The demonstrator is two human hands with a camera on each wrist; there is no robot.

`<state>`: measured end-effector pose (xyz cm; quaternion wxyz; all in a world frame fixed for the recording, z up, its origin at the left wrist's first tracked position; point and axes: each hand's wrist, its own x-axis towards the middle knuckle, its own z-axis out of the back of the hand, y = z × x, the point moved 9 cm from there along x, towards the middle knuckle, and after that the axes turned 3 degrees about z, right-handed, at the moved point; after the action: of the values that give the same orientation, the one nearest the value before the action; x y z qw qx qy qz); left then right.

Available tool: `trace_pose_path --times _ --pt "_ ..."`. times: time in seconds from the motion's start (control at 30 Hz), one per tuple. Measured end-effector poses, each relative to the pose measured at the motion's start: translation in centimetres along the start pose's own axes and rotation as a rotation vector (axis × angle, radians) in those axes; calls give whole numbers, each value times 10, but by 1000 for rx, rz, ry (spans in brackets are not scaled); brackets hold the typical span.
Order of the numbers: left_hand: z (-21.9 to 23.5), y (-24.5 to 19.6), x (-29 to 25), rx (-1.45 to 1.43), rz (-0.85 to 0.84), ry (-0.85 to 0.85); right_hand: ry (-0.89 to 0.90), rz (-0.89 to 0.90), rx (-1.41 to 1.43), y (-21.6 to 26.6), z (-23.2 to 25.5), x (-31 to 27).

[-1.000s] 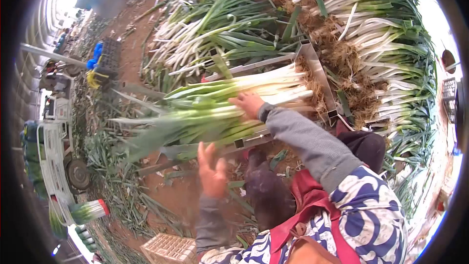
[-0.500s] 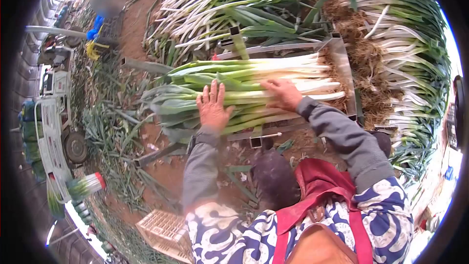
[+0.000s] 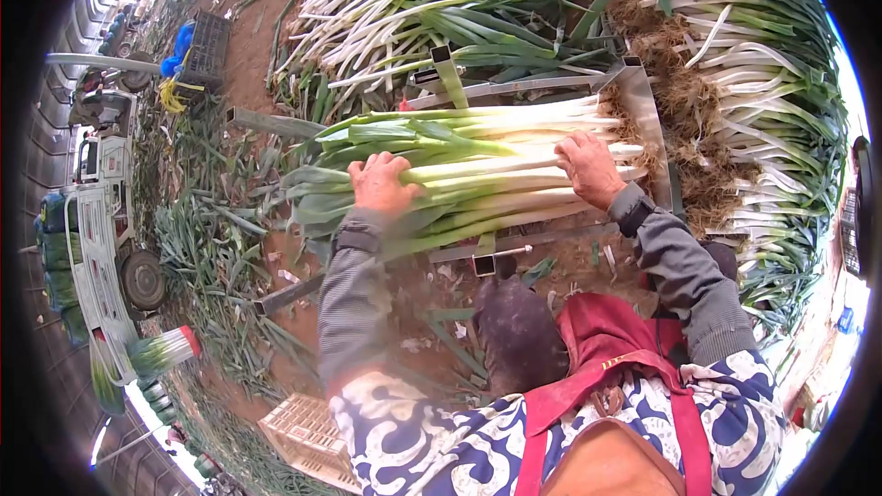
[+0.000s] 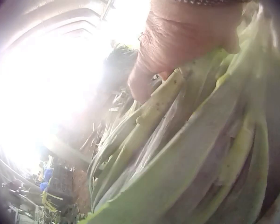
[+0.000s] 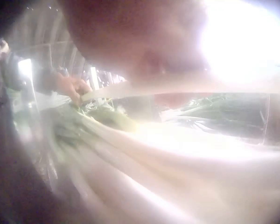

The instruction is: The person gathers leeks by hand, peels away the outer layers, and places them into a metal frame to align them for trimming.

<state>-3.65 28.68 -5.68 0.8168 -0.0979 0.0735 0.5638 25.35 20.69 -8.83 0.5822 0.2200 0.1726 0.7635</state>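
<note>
A bundle of leeks [image 3: 514, 207] lies across a metal frame [image 3: 654, 133], roots to the right, green leaves to the left. Over the green part, my left hand [image 3: 379, 186] has its fingers curled round one leek [image 3: 487, 168]; the left wrist view shows this hand [image 4: 186, 37] close above broad leaves. My right hand [image 3: 591, 168] grips the same leek near its white end. In the right wrist view that stalk [image 5: 119, 89] runs between the blurred right hand [image 5: 140, 37] and the left hand [image 5: 72, 88].
Loose leeks [image 3: 367, 32] are heaped beyond the frame, and a long row of leeks [image 3: 753, 119] lies at the right. Trimmed leaves [image 3: 207, 248] litter the ground. A plastic crate [image 3: 308, 436] stands at lower left, a dark crate [image 3: 207, 50] at upper left.
The left hand went from raised to flat on the leaves, then curled its fingers. My right hand has moved right along the bundle and taken hold of a leek.
</note>
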Motion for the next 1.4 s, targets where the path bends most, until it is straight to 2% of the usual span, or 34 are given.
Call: trace_pose_path --times 0.07,0.1,0.2,0.27,0.3,0.33,0.4,0.47,0.5,0.53,0.6,0.67,0.77,0.87,0.93,1.0,1.03,1.07,1.1,1.13,1.2,1.27,1.3,1.37,1.4 --pt "5 14 1 -129 -8 -8 3 24 44 4 9 2" --pt "23 12 -2 -117 -22 -60 -57 53 46 7 21 7" --pt "94 -6 -2 57 -54 -197 -188 181 41 23 55 29" --pt "109 -11 14 119 -75 -316 -218 196 49 14 53 53" --pt "116 -13 23 153 -85 -378 -220 137 36 -3 42 64" --pt "103 -10 36 209 -42 -352 -253 136 7 -14 33 72" --pt "44 -1 69 325 37 -299 -235 48 -91 -48 0 82" --pt "-17 9 96 211 89 -235 -166 -7 -165 -77 -24 83" --pt "-49 19 103 43 105 -232 -130 -44 -208 -93 -33 83" --pt "-71 23 106 -41 193 -163 -124 -52 -195 -101 -40 84" --pt "-84 24 115 -18 248 -133 -45 -94 -245 -124 -68 87" --pt "-73 13 117 22 322 49 -134 -107 -283 -119 -63 84" --pt "-76 15 124 56 317 90 49 -303 -244 -132 -77 80" --pt "-78 12 131 61 299 160 74 -309 -168 -139 -82 74" --pt "-77 10 136 54 265 182 236 -379 -58 -149 -94 71" --pt "-86 17 144 41 244 193 433 -319 -188 -151 -108 75" --pt "-86 17 146 19 209 185 485 -153 -321 -149 -117 73" --pt "-92 22 149 25 196 151 517 -160 -293 -142 -109 75" --pt "-89 22 146 53 213 155 505 -354 -138 -151 -106 77" --pt "-88 23 144 97 261 170 516 -396 -31 -155 -105 76" --pt "-86 35 142 25 262 51 157 -278 301 -164 -82 88" --pt "-61 27 125 -140 148 -75 11 -178 246 -132 -23 89" --pt "-35 11 102 -258 -51 -267 12 -234 327 -112 -3 80" --pt "-9 -26 54 -319 -130 -142 15 -72 220 -62 9 58" --pt "-8 -42 31 -267 -213 -97 -83 -21 186 -29 15 37"
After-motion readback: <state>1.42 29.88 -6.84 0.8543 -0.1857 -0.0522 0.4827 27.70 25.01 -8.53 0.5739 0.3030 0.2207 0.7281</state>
